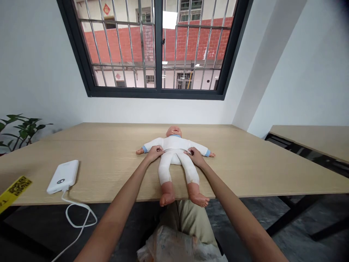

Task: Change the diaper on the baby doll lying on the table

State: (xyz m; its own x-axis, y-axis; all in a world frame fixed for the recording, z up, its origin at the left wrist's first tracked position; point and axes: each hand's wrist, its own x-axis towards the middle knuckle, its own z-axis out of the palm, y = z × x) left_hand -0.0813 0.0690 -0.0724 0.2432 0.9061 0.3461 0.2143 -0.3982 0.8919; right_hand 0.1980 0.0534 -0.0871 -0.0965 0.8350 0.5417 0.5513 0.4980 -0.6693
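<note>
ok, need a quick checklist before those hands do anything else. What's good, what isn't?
1. Doll face up on the table: ok.
2. Left hand and right hand at opposite sides of the doll's waist: ok.
3. Fingers firmly closed on the cloth: cannot tell, too small in view.
4. Doll fully within the tabletop: not ok, its feet appear to reach past the near edge.
5. White power bank apart from hands and doll: ok.
6. Cable fully on the table: not ok, it hangs over the edge.
</note>
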